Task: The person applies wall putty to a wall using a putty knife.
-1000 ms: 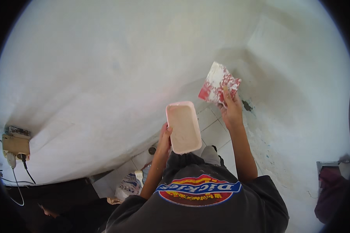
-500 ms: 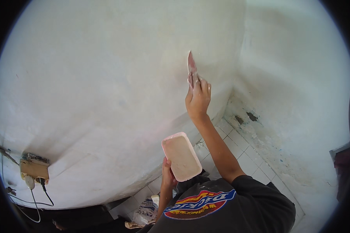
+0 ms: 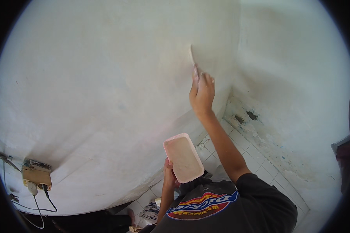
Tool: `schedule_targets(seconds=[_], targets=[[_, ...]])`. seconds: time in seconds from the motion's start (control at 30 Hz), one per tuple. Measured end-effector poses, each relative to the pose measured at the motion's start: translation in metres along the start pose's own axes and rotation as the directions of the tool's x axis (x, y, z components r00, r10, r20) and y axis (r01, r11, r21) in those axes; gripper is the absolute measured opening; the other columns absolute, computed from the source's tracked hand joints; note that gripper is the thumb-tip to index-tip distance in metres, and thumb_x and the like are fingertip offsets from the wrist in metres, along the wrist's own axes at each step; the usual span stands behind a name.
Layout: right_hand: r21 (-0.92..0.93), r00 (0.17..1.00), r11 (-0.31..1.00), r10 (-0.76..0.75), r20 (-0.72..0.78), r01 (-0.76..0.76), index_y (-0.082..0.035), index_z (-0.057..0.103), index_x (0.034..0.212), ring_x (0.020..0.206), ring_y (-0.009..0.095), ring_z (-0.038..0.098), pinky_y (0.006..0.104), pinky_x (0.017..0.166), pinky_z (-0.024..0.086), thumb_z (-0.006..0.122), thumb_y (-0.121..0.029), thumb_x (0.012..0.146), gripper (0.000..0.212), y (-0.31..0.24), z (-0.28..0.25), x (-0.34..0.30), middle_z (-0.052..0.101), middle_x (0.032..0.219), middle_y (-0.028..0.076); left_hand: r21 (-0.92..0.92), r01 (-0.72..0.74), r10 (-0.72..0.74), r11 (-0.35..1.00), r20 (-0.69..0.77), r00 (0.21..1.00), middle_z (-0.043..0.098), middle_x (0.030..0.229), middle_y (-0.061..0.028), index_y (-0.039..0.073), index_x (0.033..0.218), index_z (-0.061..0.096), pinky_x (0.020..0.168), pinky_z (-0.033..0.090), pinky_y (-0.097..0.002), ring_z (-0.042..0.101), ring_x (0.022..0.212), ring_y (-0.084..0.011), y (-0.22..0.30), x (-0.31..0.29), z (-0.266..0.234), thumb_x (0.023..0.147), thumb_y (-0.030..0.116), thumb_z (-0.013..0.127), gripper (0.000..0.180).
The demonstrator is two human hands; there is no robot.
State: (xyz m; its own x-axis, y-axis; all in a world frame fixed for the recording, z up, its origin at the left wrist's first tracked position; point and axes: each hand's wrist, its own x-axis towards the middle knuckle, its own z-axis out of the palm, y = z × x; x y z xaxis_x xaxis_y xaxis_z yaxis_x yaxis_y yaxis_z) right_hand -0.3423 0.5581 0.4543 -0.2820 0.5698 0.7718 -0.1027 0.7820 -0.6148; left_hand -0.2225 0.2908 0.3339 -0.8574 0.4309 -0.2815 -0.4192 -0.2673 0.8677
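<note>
My right hand (image 3: 203, 93) is raised to the wall (image 3: 124, 77), its fingers closed round a putty knife (image 3: 192, 56). The blade points up and is seen nearly edge-on, at or very near the wall; contact is hard to make out. Low in front of my body, my left hand (image 3: 169, 173) grips the left side of a shallow pinkish rectangular tray (image 3: 196, 155). Pale smears line the tray's rim, and its beige face is turned up toward me. The left fingers beneath the tray are mostly hidden.
A second wall (image 3: 291, 101) meets the first at a corner on the right, with dark damaged patches (image 3: 252, 115) low down. At lower left, a socket box (image 3: 37, 176) has plugs and cables. White floor tiles (image 3: 256, 155) and a printed bag (image 3: 149, 213) lie below.
My right hand has moved slightly up and right, and the knife has turned from showing its pinkish face to nearly edge-on. The tray stays in my left hand, shifted slightly in view.
</note>
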Motion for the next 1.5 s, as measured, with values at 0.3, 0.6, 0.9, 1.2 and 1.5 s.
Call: schedule_targets(seconds=[0.3,0.6,0.9,1.2,1.5], targets=[[0.437,0.959,0.856,0.211,0.191,-0.276,-0.001,0.061,0.119,0.087,0.032,0.057,0.0394,0.083,0.045,0.057,-0.008,0.093,0.027,-0.005,-0.035,0.008,0.064,0.107,0.015,-0.045,0.003,-0.002,0.999,0.018,1.0,0.051,0.135,-0.0136,0.005,0.146,0.031,0.099,0.049,-0.039,0.055,0.121,-0.0253,-0.003,-0.001,-0.006,0.091,0.045,0.055,0.072],[-0.128,0.918,0.921,-0.336,0.213,0.367,-0.014,0.057,0.135,0.094,0.025,0.049,0.0387,0.086,0.039,0.062,-0.001,0.077,0.06,-0.005,-0.01,-0.031,0.059,0.122,0.002,-0.147,-0.035,0.034,0.988,-0.006,0.999,0.052,0.132,-0.0157,0.001,0.142,0.033,0.096,0.051,-0.0389,0.057,0.117,-0.0256,-0.001,-0.013,0.006,0.089,0.041,0.062,0.073],[0.11,0.952,0.953,-0.293,0.088,0.283,-0.009,0.059,0.132,0.093,0.028,0.05,0.0391,0.087,0.039,0.057,0.001,0.08,0.053,-0.014,-0.029,0.024,0.061,0.119,0.009,-0.193,-0.043,0.04,0.98,-0.018,0.999,0.052,0.131,-0.0155,0.001,0.143,0.031,0.095,0.051,-0.0376,0.058,0.117,-0.0254,-0.006,-0.022,-0.003,0.089,0.038,0.061,0.072],[-0.032,0.866,0.894,-0.424,0.266,0.447,-0.013,0.061,0.131,0.096,0.023,0.049,0.0376,0.086,0.039,0.061,-0.001,0.079,0.052,-0.01,-0.033,-0.04,0.061,0.122,0.001,-0.336,-0.027,0.025,0.941,-0.011,1.0,0.051,0.134,-0.0155,0.003,0.145,0.031,0.093,0.053,-0.0379,0.058,0.117,-0.0262,-0.021,-0.029,-0.012,0.087,0.037,0.063,0.074],[0.386,0.739,0.652,0.438,0.511,-0.653,-0.007,0.065,0.111,0.09,0.014,0.06,0.0303,0.076,0.048,0.063,-0.013,0.094,0.018,0.059,-0.073,0.029,0.066,0.11,0.004,-0.287,-0.069,0.062,0.955,-0.034,0.998,0.052,0.132,-0.0148,0.005,0.146,0.03,0.093,0.053,-0.0391,0.058,0.117,-0.0268,-0.032,-0.028,-0.007,0.087,0.037,0.063,0.075]])
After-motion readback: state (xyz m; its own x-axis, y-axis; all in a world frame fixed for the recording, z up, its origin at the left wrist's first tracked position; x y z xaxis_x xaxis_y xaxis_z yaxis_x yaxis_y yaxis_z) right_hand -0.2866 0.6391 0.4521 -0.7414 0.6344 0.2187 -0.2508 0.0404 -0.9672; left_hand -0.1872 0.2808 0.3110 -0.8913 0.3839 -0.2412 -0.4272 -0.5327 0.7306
